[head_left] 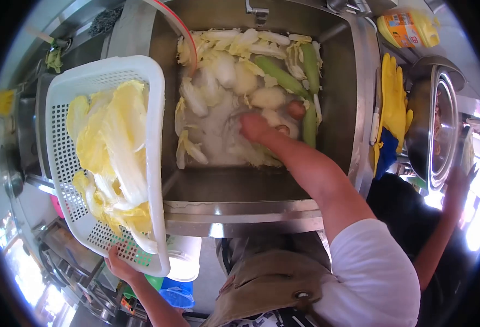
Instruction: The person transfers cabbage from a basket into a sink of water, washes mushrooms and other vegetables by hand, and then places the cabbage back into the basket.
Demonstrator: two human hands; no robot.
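Observation:
My left hand (pixel 121 267) grips the near rim of a white perforated plastic basket (pixel 65 158), which rests tilted on the left edge of the sink and holds yellow-white cabbage leaves (pixel 112 150). My right hand (pixel 255 126) reaches down into the steel sink (pixel 240 188), its fingers in the water among floating cabbage pieces (pixel 218 76). Whether it grips a leaf cannot be told. Two long green gourds (pixel 289 76) and a few round pale and reddish vegetables (pixel 295 109) float just beyond and right of that hand.
Yellow rubber gloves (pixel 395 103) hang over the sink's right rim. A steel pot (pixel 436 125) stands to the right, a yellow detergent bottle (pixel 409 30) behind it. Another person's arm (pixel 441 229) reaches in at right. White and blue buckets (pixel 180 272) sit below the sink.

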